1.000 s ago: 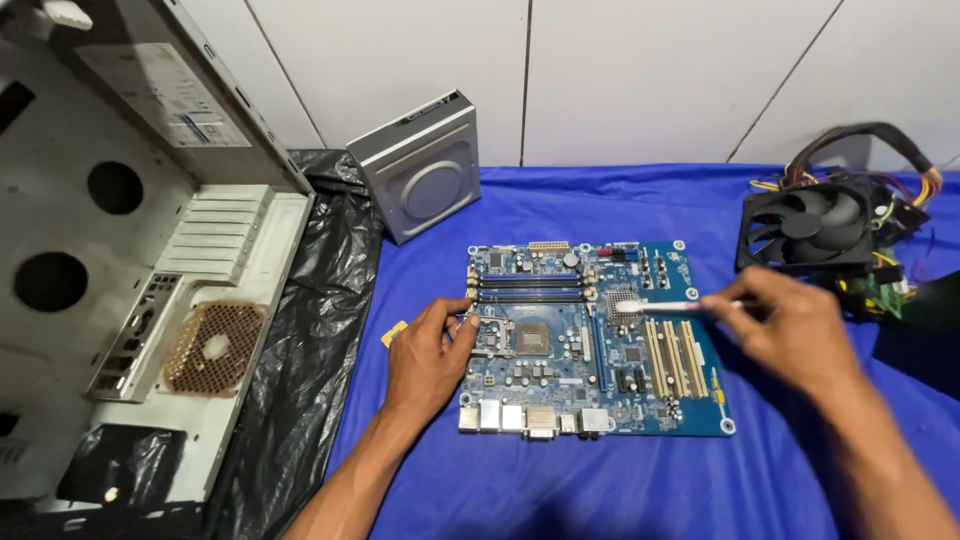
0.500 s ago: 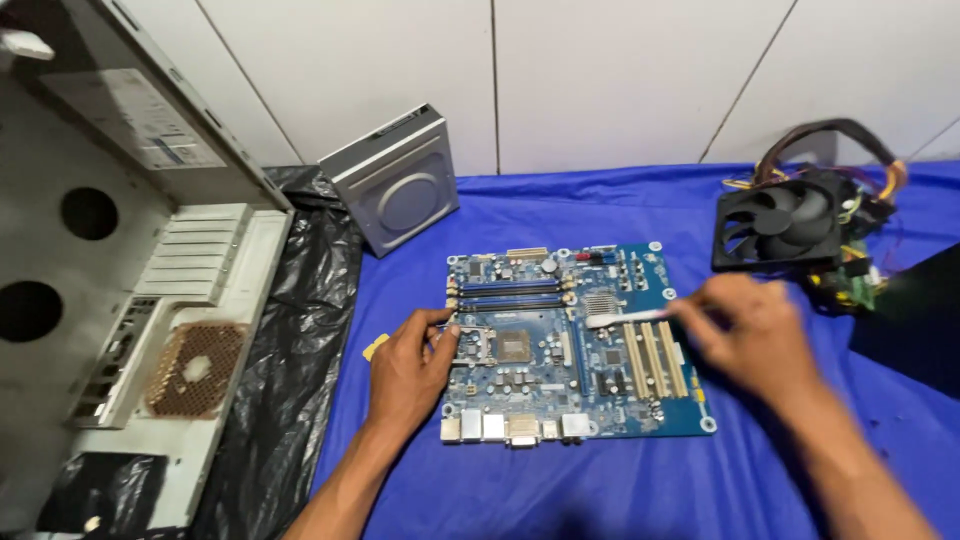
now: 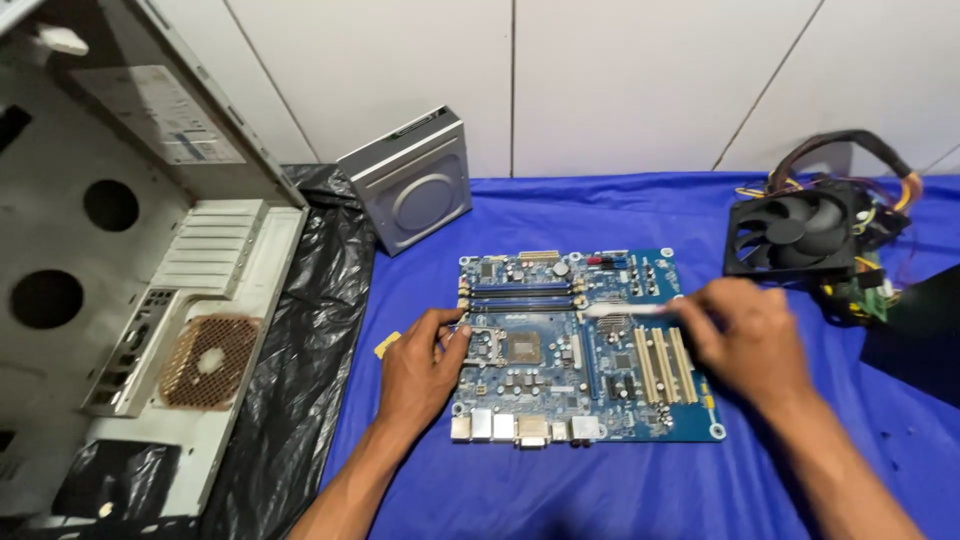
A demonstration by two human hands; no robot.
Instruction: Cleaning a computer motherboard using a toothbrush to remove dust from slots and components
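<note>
A blue computer motherboard (image 3: 560, 380) lies flat on a blue cloth (image 3: 560, 215). My left hand (image 3: 420, 365) rests on the board's left edge, fingers pressing near the processor socket (image 3: 522, 349). My right hand (image 3: 745, 340) hovers over the board's right side and grips a thin white brush-like tool (image 3: 620, 310). The tool's tip points left, at the board's middle, just below the memory slots (image 3: 520, 293). Yellow expansion slots (image 3: 662, 365) lie partly under my right hand.
An open grey computer case (image 3: 130, 290) stands at the left on black plastic sheeting (image 3: 310, 330). A grey optical drive (image 3: 412, 180) leans against the white wall behind. A black fan with bundled cables (image 3: 800, 235) sits at the right; a dark object (image 3: 915, 325) lies beside it.
My right hand has slid the white tool leftward along the board. The view has shifted slightly. My left hand stays on the left edge.
</note>
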